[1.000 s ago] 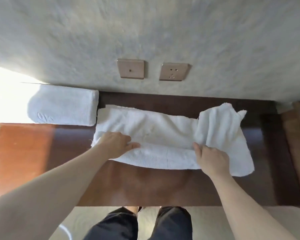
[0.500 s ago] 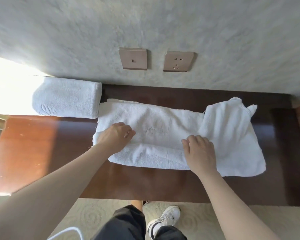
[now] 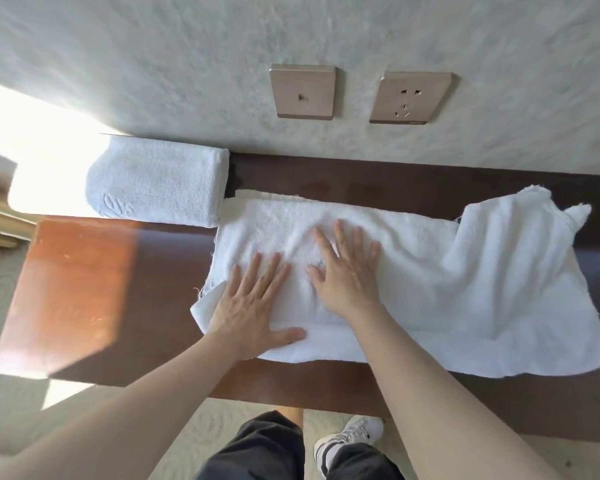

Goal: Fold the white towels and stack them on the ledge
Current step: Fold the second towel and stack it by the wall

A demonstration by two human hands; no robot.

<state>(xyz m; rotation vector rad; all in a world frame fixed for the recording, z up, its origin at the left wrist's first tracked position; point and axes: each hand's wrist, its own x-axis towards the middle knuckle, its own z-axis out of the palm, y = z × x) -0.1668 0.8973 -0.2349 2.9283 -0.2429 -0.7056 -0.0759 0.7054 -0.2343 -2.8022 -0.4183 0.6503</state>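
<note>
While the left hand (image 3: 253, 306) and right hand (image 3: 347, 268) lie flat, fingers spread, on the towel (image 3: 413, 271), smooth outward (the right end is rumpled) before folding.

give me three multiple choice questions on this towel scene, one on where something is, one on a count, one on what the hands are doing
1. Where does the folded towel lie?
A. left of the spread towel, against the wall
B. on the floor
C. on top of the spread towel

2. How many wall plates are above the ledge?
A. one
B. two
C. four

3. What are the hands doing?
A. pinching the towel's corners
B. hanging clear of it
C. pressing flat on it

Answers:
1. A, it sits at the ledge's sunlit left end, beside the spread towel.
2. B, a switch plate and a socket.
3. C, the left hand and right hand lie with fingers straight and spread.
</note>
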